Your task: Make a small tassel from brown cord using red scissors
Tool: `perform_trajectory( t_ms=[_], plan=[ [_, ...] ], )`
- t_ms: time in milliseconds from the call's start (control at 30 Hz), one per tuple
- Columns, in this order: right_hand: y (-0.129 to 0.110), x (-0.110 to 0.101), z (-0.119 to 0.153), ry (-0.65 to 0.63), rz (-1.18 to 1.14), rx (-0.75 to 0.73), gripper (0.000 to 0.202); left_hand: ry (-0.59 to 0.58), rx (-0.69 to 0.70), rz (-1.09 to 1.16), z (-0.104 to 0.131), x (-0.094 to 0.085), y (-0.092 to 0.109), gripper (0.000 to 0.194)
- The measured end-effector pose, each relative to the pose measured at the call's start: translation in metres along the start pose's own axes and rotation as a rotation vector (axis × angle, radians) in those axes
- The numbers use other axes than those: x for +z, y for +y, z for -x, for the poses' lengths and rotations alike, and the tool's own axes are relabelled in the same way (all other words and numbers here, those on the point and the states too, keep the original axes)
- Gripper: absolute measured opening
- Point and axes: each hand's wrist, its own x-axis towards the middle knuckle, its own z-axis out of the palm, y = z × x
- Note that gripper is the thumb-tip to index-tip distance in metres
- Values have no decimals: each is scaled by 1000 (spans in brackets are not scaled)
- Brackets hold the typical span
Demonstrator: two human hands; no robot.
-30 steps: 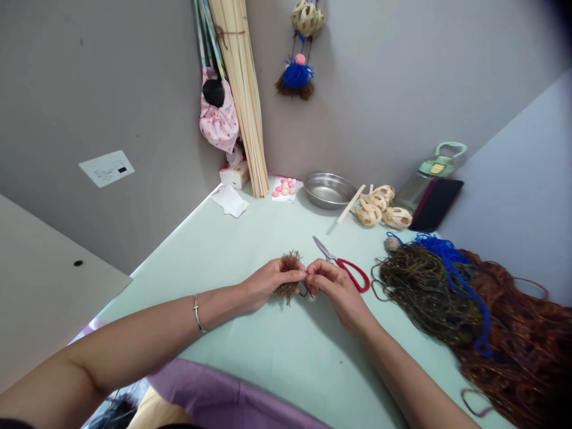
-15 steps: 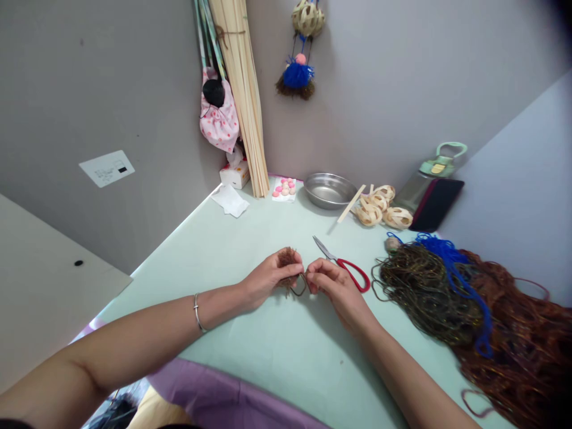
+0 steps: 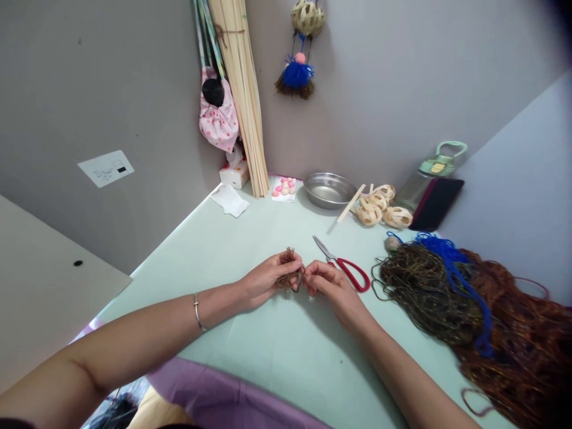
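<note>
My left hand [image 3: 269,279] is closed around a small bundle of brown yarn [image 3: 286,280], whose cut ends poke out above and below the fingers. Close beside it, my right hand [image 3: 328,286] pinches a thin dark strand that loops from the bundle. The fingertips of both hands almost meet over the pale green table. Just beyond the right hand lie red-handled scissors [image 3: 353,274], their blades pointing away to the upper left.
Heaps of dark green yarn [image 3: 424,292], blue yarn [image 3: 469,292] and brown yarn [image 3: 513,345] cover the right side. Along the back are a metal bowl [image 3: 328,199], woven strip balls [image 3: 379,205], a phone [image 3: 437,205], a bottle [image 3: 411,185], pink beads [image 3: 283,188] and tall wooden strips [image 3: 243,101].
The left fingers have curled further over the yarn bundle, which now shows less. The strand's loop looks smaller, and the right hand has shifted slightly left.
</note>
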Motion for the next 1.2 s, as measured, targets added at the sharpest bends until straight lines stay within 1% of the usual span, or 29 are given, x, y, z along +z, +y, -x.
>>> perform_trajectory(
  t_ms=[100,233,333,433,500,600,767,867,933,1100,1200],
  plan=[
    [0,0,0,6,-7,-1,8,-2,4,7,0,0,-1,29],
    [3,-1,-1,39,-31,-22,10,7,30,-61,3,4,2,30],
    [4,-1,-1,38,-38,-32,9,-1,-7,-94,4,5,3,36],
    [5,-1,-2,51,-59,-32,10,10,-44,-125,2,3,0,34],
    [4,-2,-2,60,-69,-34,11,22,-45,-131,2,1,-3,33],
    [3,-2,-2,44,-59,-34,10,15,-28,-83,1,-1,-3,30],
    [2,-1,-1,46,-35,-14,8,-22,4,96,1,-1,3,28],
    [2,0,-1,-7,-57,7,9,-56,13,116,1,0,5,27],
    [2,0,-1,-22,-84,19,9,-53,22,94,1,1,4,27],
    [5,-3,-3,91,-204,42,9,31,26,-41,1,0,2,26],
    [4,-4,-3,127,-264,72,13,37,37,-53,2,0,2,22]
  ],
)
